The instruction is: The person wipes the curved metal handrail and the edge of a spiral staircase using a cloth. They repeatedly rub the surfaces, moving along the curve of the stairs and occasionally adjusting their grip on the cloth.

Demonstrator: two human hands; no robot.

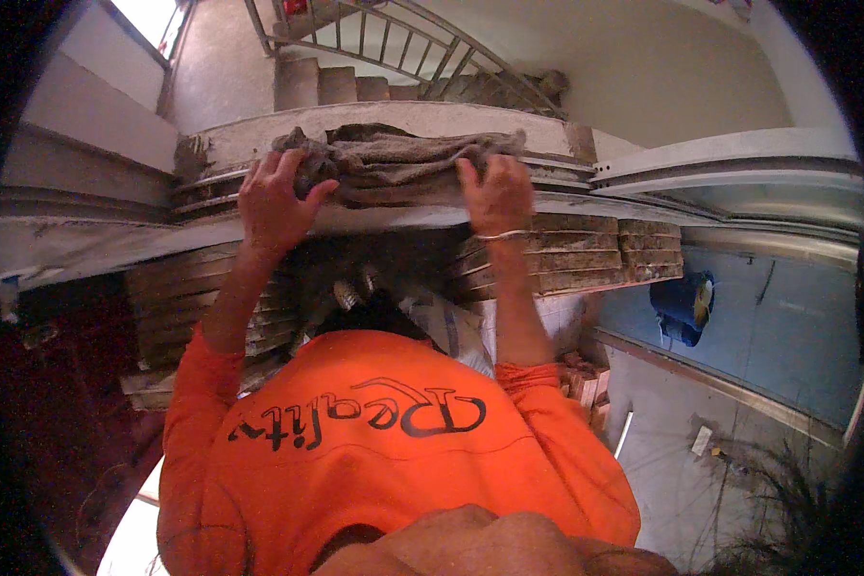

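Note:
A rumpled grey-brown cloth [403, 165] lies lengthwise over the dirty track [212, 193] of a sliding window, along the sill [381, 218]. My left hand [277, 198] grips its bunched left end, thumb on the near side and fingers over the far side. At the other end, my right hand [502, 193] holds the cloth between thumb and fingers. A thin band circles my right wrist. Both arms reach forward in orange sleeves, and the cloth's underside is hidden.
Stacked boards or slabs [576, 252] sit below the sill on both sides. A window sash frame [727, 173] stands at right. Beyond the ledge [403, 114] are concrete stairs [338, 86] with a metal railing [396, 61]. Reddish bricks [587, 381] and a blue object [680, 306] lie lower right.

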